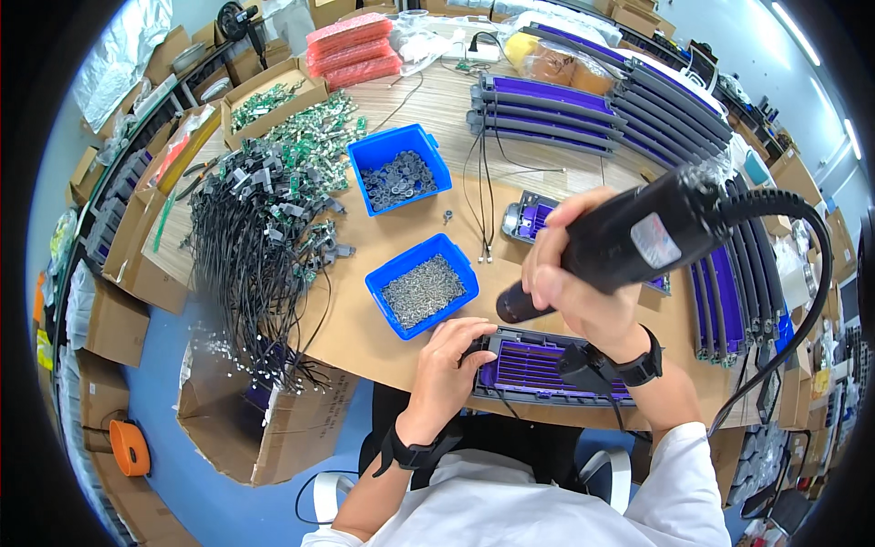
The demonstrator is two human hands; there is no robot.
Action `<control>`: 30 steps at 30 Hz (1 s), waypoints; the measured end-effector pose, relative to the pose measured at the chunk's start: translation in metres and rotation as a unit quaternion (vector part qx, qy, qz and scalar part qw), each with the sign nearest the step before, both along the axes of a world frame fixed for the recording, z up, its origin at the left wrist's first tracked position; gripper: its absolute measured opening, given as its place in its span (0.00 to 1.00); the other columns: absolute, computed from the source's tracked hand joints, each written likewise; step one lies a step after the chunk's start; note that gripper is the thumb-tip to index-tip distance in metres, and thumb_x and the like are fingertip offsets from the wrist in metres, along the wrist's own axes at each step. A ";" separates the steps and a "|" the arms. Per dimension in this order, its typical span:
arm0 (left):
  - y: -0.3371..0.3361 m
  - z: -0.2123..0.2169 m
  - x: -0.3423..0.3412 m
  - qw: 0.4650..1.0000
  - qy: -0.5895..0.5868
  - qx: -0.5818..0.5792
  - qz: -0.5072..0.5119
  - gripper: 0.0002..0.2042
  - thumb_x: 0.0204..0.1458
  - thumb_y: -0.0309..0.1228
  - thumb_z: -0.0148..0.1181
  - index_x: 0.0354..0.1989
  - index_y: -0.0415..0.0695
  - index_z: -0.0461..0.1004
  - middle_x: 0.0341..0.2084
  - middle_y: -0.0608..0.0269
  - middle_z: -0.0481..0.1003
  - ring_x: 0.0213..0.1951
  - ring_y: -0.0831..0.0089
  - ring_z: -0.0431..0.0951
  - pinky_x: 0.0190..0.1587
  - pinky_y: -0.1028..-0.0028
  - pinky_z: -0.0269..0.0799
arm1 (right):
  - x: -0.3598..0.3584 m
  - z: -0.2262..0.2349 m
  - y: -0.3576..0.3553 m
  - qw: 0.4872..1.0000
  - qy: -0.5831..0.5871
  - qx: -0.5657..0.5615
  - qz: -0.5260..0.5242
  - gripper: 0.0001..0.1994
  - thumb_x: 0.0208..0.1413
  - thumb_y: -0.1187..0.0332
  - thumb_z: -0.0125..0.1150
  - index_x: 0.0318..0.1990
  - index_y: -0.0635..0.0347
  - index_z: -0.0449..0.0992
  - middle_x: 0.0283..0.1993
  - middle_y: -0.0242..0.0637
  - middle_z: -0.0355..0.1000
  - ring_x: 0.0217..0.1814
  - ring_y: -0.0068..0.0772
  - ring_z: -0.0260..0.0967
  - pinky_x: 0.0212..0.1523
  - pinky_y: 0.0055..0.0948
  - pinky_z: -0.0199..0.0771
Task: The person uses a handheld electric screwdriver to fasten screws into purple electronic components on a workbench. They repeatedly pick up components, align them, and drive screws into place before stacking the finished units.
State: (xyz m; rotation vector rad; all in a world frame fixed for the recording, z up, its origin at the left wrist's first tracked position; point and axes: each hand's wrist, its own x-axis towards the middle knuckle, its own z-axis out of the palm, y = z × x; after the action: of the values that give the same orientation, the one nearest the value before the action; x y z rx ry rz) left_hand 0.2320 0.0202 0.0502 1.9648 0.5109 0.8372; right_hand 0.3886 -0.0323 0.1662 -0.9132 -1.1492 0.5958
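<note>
My right hand [592, 305] is wrapped around a thick black electric screwdriver [615, 237] with a cable at its back end. The tool slants, and its narrow nose points down-left above the far left end of a grey-and-purple slotted plastic housing [538, 366]. This long housing lies crosswise at the table's near edge. My left hand [445, 360] grips the housing's left end, thumb on the near side and fingers on the far side, close to the screwdriver's nose. Whether the nose touches the housing I cannot tell. A blue bin of small screws [398, 320] stands just beyond my left hand.
Another blue bin [361, 185] holds dark round parts. Left of it lies a heap of black cables [246, 228] and green circuit boards [314, 132]. Grey-and-purple strips [547, 114] are stacked at the back and right. An open cardboard box [301, 424] stands below the table's left edge.
</note>
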 end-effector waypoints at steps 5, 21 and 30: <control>0.000 0.001 0.001 1.000 -0.011 0.006 0.004 0.16 0.39 0.18 0.66 0.41 0.39 0.76 0.40 0.56 0.76 0.41 0.59 0.76 0.44 0.69 0.72 | -0.010 -0.019 0.024 0.994 0.053 0.053 -0.074 0.19 0.45 0.82 0.64 0.46 0.66 0.66 0.26 0.33 0.71 0.25 0.18 0.68 0.27 0.18 0.67; -0.003 0.000 -0.004 0.998 -0.035 -0.056 0.005 0.15 0.42 0.17 0.64 0.41 0.39 0.76 0.40 0.57 0.76 0.41 0.59 0.77 0.43 0.70 0.72 | -0.019 -0.042 0.044 0.993 0.091 0.045 -0.054 0.18 0.48 0.82 0.62 0.46 0.65 0.65 0.25 0.35 0.70 0.24 0.21 0.69 0.26 0.21 0.69; -0.003 -0.002 -0.004 0.998 -0.047 -0.048 0.005 0.15 0.42 0.16 0.62 0.41 0.39 0.77 0.40 0.56 0.76 0.40 0.57 0.77 0.41 0.68 0.72 | -0.021 -0.042 0.045 0.996 0.051 0.006 -0.070 0.17 0.50 0.82 0.54 0.48 0.62 0.61 0.24 0.37 0.66 0.23 0.27 0.67 0.31 0.32 0.71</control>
State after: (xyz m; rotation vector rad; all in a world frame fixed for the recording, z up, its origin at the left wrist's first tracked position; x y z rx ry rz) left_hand 0.2283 0.0168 0.0480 1.8276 0.4967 0.8919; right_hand 0.3678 0.0123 0.1244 -0.9341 -0.9887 0.5154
